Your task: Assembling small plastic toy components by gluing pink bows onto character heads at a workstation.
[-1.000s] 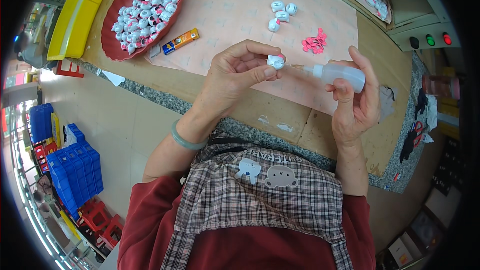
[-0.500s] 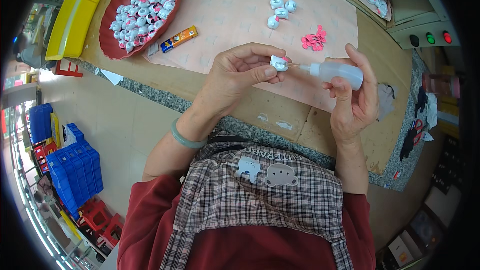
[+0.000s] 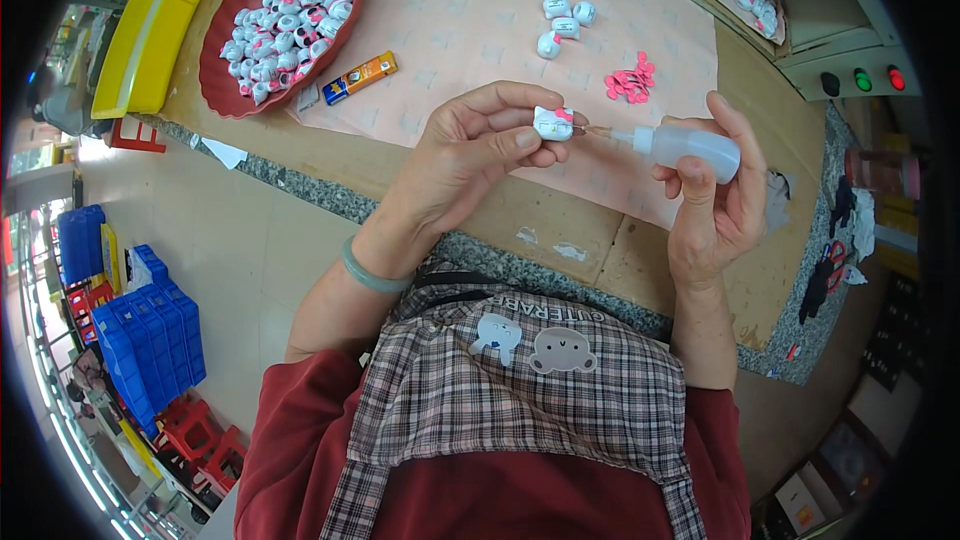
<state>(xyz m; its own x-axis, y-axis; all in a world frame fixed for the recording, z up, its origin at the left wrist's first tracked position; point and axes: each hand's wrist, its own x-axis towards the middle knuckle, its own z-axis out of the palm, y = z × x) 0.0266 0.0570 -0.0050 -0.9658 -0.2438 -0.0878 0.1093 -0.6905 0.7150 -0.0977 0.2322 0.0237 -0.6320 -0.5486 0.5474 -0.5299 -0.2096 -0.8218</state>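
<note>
Between thumb and fingers, my left hand [image 3: 480,135] holds a small white cat-head figure [image 3: 553,124] with a pink bow, its face turned up. My right hand [image 3: 715,200] is wrapped round a translucent squeeze bottle [image 3: 695,150] with a thin needle tip. That tip points left at the figure's right side; whether it touches is too fine to tell. Beyond my hands lies a small pile of pink pieces [image 3: 630,80]. Farther back, several white figures [image 3: 566,28] stand together on the pale pink sheet [image 3: 450,30].
A red scalloped bowl [image 3: 215,80] full of similar white figures is at the left, beside an orange and blue box [image 3: 360,77]. A yellow bin edge [image 3: 150,30] borders the table's left. Scissors with red handles [image 3: 836,265] lie at the right edge. Blue crates [image 3: 150,340] stand on the floor.
The figure has turned in my left fingers, so its face and bow now show. My right hand and the bottle have shifted slightly right, drawing the tip back a little.
</note>
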